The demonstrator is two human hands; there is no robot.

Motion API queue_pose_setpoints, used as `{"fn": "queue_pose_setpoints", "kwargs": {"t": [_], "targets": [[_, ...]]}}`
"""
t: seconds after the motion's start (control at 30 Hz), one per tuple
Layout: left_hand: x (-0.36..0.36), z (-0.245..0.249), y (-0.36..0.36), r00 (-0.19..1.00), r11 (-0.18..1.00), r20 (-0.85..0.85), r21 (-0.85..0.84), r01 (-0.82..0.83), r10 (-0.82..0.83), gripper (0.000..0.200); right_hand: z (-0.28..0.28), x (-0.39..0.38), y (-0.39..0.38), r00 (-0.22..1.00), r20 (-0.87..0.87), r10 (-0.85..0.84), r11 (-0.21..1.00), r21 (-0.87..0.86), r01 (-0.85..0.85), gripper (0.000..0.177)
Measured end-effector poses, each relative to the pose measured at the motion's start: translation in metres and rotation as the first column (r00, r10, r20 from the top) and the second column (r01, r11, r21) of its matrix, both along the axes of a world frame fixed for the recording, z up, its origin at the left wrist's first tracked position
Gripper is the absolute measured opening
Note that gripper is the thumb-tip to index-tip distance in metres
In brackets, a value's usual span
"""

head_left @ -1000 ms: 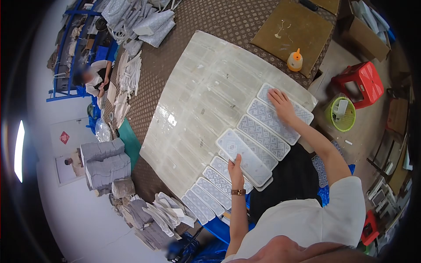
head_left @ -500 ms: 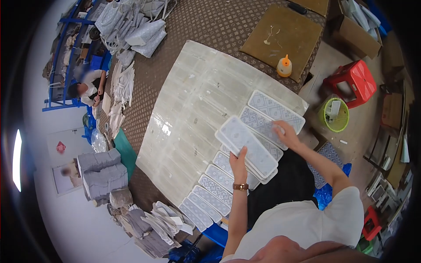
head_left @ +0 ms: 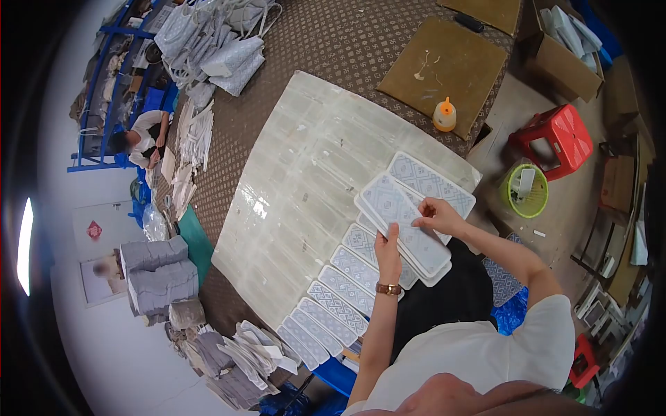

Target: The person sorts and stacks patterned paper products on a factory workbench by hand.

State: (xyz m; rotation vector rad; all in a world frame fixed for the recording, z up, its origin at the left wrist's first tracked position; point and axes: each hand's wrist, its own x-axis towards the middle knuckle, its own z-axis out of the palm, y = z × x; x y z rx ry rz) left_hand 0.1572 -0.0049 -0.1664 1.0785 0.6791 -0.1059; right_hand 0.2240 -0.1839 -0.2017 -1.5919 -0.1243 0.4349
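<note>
My left hand (head_left: pixel 388 253), with a watch on its wrist, grips a small stack of long, round-cornered patterned panels (head_left: pixel 399 208), its thumb on top. My right hand (head_left: pixel 442 216) is closed in a pinch at the right edge of this stack, apparently on a patterned panel; the fingertips partly hide what they hold. Beyond the stack lies another blue-grey patterned panel (head_left: pixel 433 182) on the pale sheet (head_left: pixel 298 159). More such panels (head_left: pixel 338 299) lie in a slanting row along the sheet's near edge, some partly covered by the stack and left hand.
An orange-capped bottle (head_left: pixel 445 116) stands on a brown board (head_left: pixel 444 73). At right are a red stool (head_left: pixel 558 142), a green basket (head_left: pixel 525 191) and a cardboard box (head_left: pixel 562 62). Grey stacks (head_left: pixel 156 274) stand at left. Another person (head_left: pixel 147 135) sits at the far left.
The held stack has shifted slightly right with my left hand. My right hand has drawn left from the panel row to the stack, its fingers now pinched at the edge.
</note>
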Motion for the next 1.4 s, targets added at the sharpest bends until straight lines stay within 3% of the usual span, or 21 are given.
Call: {"fn": "queue_pose_setpoints", "kwargs": {"t": [0.07,0.1,0.17,0.23,0.33,0.4,0.67,0.83,0.97,1.23,1.33,1.4], "targets": [[0.000,-0.001,0.003,1.000,1.000,0.000,-0.010,-0.026,0.026,0.036,-0.007,0.000,-0.005,0.967,-0.248,0.059,0.998,0.043,-0.050,0.020],[-0.003,-0.001,0.006,0.999,0.999,-0.004,-0.020,-0.044,0.044,0.036,-0.005,0.004,-0.009,0.966,-0.249,0.071,0.997,0.044,-0.062,0.020],[-0.009,-0.001,0.015,0.998,0.997,-0.010,-0.028,-0.069,0.069,0.037,-0.002,0.019,-0.024,0.909,-0.417,-0.011,0.999,0.029,0.025,0.020],[-0.020,-0.005,0.029,0.990,0.991,-0.033,-0.013,-0.136,0.136,0.036,0.012,0.045,-0.047,0.940,-0.287,-0.182,0.967,-0.224,0.119,0.021],[-0.042,-0.009,0.050,0.977,0.978,-0.051,0.014,-0.206,0.207,0.036,-0.052,0.081,-0.090,0.956,-0.150,-0.253,0.950,-0.223,0.217,0.024],[-0.055,-0.009,0.064,0.958,0.959,-0.053,0.059,-0.278,0.281,0.035,-0.083,0.097,-0.105,0.961,0.026,-0.276,0.907,-0.325,0.269,0.030],[-0.100,-0.008,0.087,0.889,0.896,-0.116,0.090,-0.434,0.443,0.037,-0.076,0.105,-0.094,0.963,0.046,-0.264,0.807,-0.537,0.247,0.032],[-0.102,-0.007,0.086,0.882,0.890,-0.120,0.097,-0.445,0.455,0.038,-0.079,0.109,-0.095,0.964,0.040,-0.264,0.797,-0.554,0.241,0.034],[-0.100,-0.007,0.083,0.897,0.903,-0.113,0.102,-0.417,0.427,0.038,-0.064,0.107,-0.088,0.963,0.077,-0.259,0.721,-0.647,0.246,0.033],[-0.102,-0.007,0.081,0.893,0.899,-0.106,0.091,-0.429,0.437,0.037,-0.052,0.099,-0.080,0.952,0.269,-0.147,0.602,-0.739,0.302,0.028],[-0.105,-0.004,0.083,0.883,0.887,-0.095,0.104,-0.450,0.459,0.036,-0.043,0.093,-0.077,0.948,0.319,0.003,0.430,-0.856,0.286,0.032],[-0.108,-0.004,0.084,0.879,0.883,-0.096,0.107,-0.457,0.467,0.035,-0.054,0.085,-0.075,0.918,0.388,0.086,0.430,-0.845,0.317,0.034]]}}
